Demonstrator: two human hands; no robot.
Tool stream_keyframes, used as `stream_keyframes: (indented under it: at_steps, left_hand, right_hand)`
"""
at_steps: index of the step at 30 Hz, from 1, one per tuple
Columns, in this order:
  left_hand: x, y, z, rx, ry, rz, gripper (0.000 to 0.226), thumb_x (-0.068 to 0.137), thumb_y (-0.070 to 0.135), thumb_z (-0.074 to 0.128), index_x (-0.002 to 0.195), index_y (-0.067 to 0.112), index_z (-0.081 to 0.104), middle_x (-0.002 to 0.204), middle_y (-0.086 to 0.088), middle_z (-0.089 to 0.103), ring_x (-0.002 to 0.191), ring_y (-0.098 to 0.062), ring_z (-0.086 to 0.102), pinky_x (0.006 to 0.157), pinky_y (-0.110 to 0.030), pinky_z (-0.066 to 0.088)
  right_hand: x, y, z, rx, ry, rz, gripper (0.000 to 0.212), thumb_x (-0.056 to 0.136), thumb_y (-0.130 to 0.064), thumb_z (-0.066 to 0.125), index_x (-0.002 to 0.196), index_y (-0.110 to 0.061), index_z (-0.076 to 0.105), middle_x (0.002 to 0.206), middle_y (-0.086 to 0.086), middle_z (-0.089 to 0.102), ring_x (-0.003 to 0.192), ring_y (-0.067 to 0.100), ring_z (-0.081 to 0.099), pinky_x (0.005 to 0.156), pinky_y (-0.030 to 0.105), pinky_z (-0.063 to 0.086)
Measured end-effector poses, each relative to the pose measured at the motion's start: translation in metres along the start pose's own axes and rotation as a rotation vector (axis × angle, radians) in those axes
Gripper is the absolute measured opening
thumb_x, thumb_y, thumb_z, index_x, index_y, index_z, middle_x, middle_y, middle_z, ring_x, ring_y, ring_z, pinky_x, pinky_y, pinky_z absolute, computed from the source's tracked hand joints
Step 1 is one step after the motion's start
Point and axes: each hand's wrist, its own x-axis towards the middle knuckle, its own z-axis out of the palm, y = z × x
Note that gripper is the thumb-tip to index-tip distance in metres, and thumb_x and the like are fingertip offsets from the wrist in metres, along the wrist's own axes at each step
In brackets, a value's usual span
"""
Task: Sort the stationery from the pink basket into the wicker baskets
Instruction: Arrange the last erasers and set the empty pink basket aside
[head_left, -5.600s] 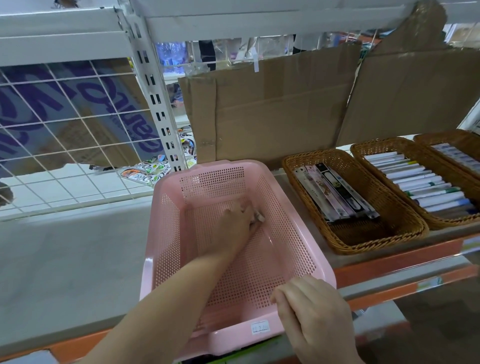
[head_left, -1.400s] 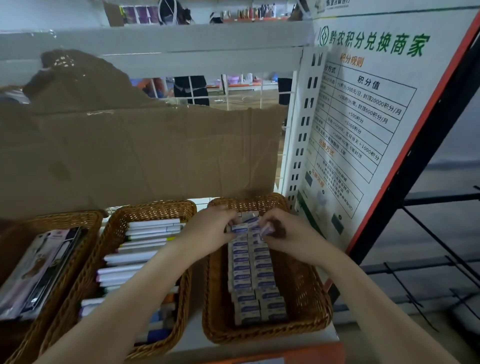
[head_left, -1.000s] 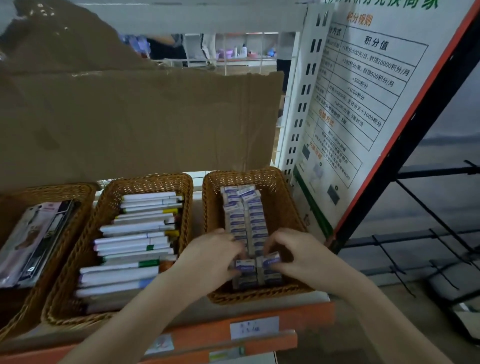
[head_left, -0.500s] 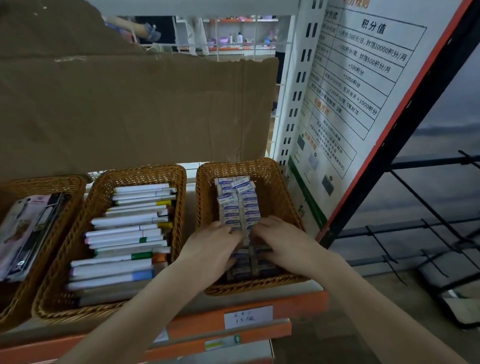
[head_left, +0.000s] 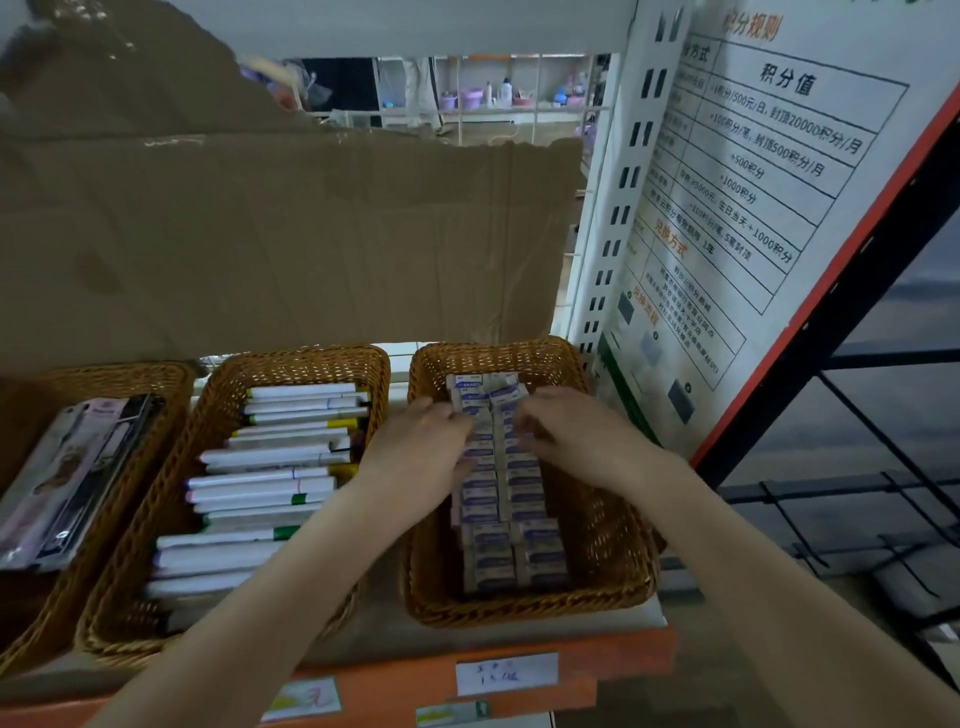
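Open from above & front over the right wicker basket (head_left: 613, 582); cardboard sheet (head_left: 291, 244) blocks the back, sign board (head_left: 727, 218) crowds the right, marker basket (head_left: 218, 519) just left.

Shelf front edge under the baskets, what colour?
Orange, with white paper labels stuck on; the shelf edge shows clearly in the head view.
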Motion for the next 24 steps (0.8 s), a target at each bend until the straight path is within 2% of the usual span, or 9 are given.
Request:
stream_keyframes:
  at_steps: [3, 8, 13, 16, 18, 19, 21, 24]
  left_hand:
    - [0.024, -0.009, 0.003, 0.072, -0.012, -0.042, 0.037, 0.094, 0.037, 0.051, 0.124, 0.015, 0.052, 0.123, -0.005, 0.054, 0.117, -0.023, 0.042, 0.091, -0.032, 0.039]
    - [0.044, -0.016, 0.012, 0.085, -0.078, -0.074, 0.033, 0.093, 0.037, 0.053, 0.118, 0.015, 0.057, 0.118, -0.007, 0.057, 0.114, -0.024, 0.044, 0.088, -0.032, 0.037]
    - [0.046, -0.023, 0.013, 0.029, -0.071, -0.066, 0.03, 0.092, 0.036, 0.055, 0.116, 0.018, 0.057, 0.115, -0.006, 0.059, 0.11, -0.023, 0.046, 0.084, -0.031, 0.035]
    - [0.039, -0.029, 0.009, -0.153, -0.022, -0.068, 0.03, 0.087, 0.036, 0.062, 0.113, 0.021, 0.057, 0.109, 0.0, 0.058, 0.106, -0.019, 0.048, 0.082, -0.029, 0.037]
    - [0.034, -0.03, 0.005, -0.351, -0.004, -0.077, 0.027, 0.084, 0.031, 0.067, 0.107, 0.023, 0.057, 0.101, 0.006, 0.056, 0.098, -0.012, 0.05, 0.074, -0.019, 0.04]
    - [0.031, -0.03, 0.003, -0.463, -0.013, -0.085, 0.025, 0.083, 0.029, 0.069, 0.104, 0.025, 0.056, 0.097, 0.01, 0.054, 0.092, -0.007, 0.05, 0.068, -0.011, 0.038]
    - [0.025, -0.028, 0.0, -0.693, -0.051, -0.117, 0.022, 0.082, 0.026, 0.07, 0.097, 0.03, 0.054, 0.097, 0.014, 0.054, 0.086, 0.003, 0.051, 0.066, -0.004, 0.038]
    - [0.015, -0.021, -0.001, -1.06, -0.083, -0.182, 0.021, 0.082, 0.021, 0.071, 0.096, 0.028, 0.056, 0.1, 0.008, 0.063, 0.082, 0.009, 0.056, 0.063, -0.001, 0.041]
  right_hand:
    - [0.031, 0.008, 0.005, -0.049, 0.133, 0.03, 0.021, 0.094, -0.024, 0.052, 0.111, -0.015, 0.059, 0.111, 0.001, 0.055, 0.106, 0.017, 0.051, 0.084, 0.029, 0.044]
    - [0.06, 0.02, 0.017, -0.246, 0.03, -0.036, 0.027, 0.092, -0.015, 0.053, 0.119, -0.01, 0.054, 0.122, 0.006, 0.05, 0.118, 0.022, 0.041, 0.091, 0.034, 0.045]
    - [0.072, 0.024, 0.017, -0.229, -0.012, -0.043, 0.025, 0.091, -0.016, 0.054, 0.115, -0.011, 0.055, 0.12, 0.007, 0.053, 0.117, 0.021, 0.043, 0.093, 0.031, 0.04]
    - [0.065, 0.022, 0.011, -0.03, 0.058, 0.018, 0.02, 0.088, -0.02, 0.059, 0.108, -0.014, 0.057, 0.106, 0.001, 0.06, 0.104, 0.017, 0.053, 0.079, 0.027, 0.042]
    - [0.054, 0.019, 0.007, 0.232, 0.086, 0.056, 0.018, 0.085, -0.018, 0.064, 0.101, -0.016, 0.057, 0.098, -0.002, 0.064, 0.093, 0.013, 0.06, 0.074, 0.027, 0.048]
    - [0.048, 0.017, 0.004, 0.362, 0.081, 0.078, 0.018, 0.084, -0.016, 0.065, 0.099, -0.018, 0.057, 0.097, -0.003, 0.065, 0.091, 0.011, 0.061, 0.076, 0.028, 0.05]
    - [0.035, 0.013, 0.0, 0.556, 0.071, 0.131, 0.02, 0.082, -0.018, 0.068, 0.095, -0.026, 0.057, 0.101, -0.008, 0.065, 0.097, 0.006, 0.06, 0.081, 0.026, 0.049]
    - [0.015, 0.005, -0.006, 0.751, 0.078, 0.178, 0.026, 0.079, -0.021, 0.073, 0.097, -0.031, 0.057, 0.105, -0.015, 0.063, 0.105, 0.001, 0.057, 0.089, 0.025, 0.045]
